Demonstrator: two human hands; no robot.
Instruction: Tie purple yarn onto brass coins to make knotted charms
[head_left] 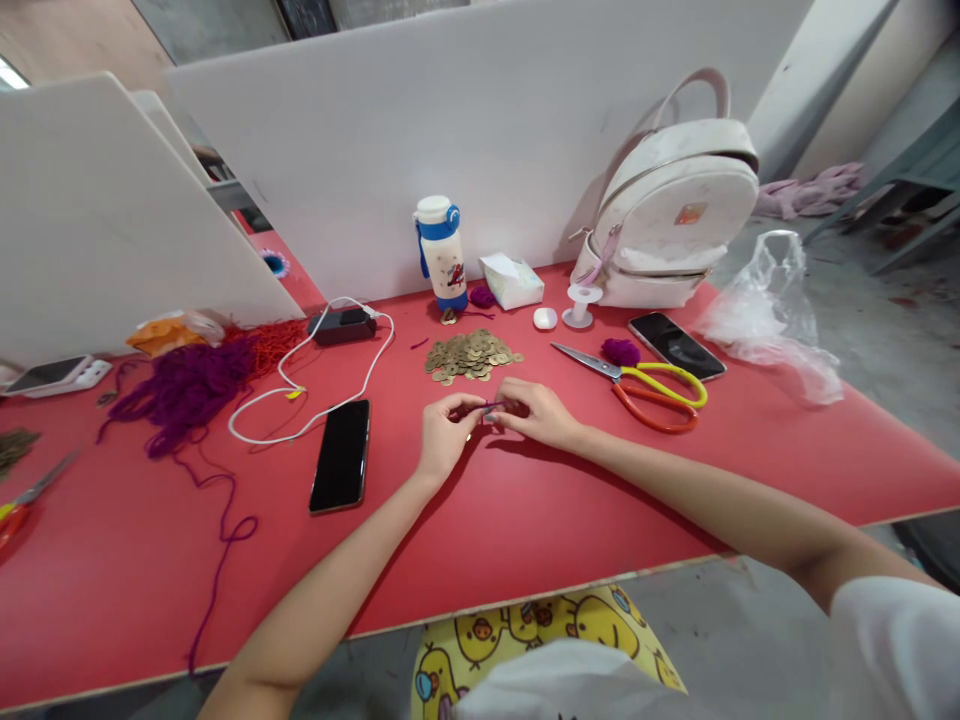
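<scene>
My left hand [448, 432] and my right hand [538, 412] meet over the red table, each pinched on a short dark purple yarn [487, 405] stretched between the fingertips. A small round glint shows just under my left fingertips; it is too small to name. Right behind my hands lies a heap of brass-coloured coins with holes [472, 355]. To the right of my right hand, scissors [637, 383] with yellow and orange handles lie with their blades pointing left. A black phone [341, 457] rests left of my left hand.
At the back stand a water bottle [442, 255], a tissue pack [511, 281], a white spool [582, 306] and a white backpack [667, 215]. A second phone [677, 345] and a plastic bag [780, 320] lie right. Purple yarn [191, 385], a white cable [375, 365] and other scissors [26, 500] are left.
</scene>
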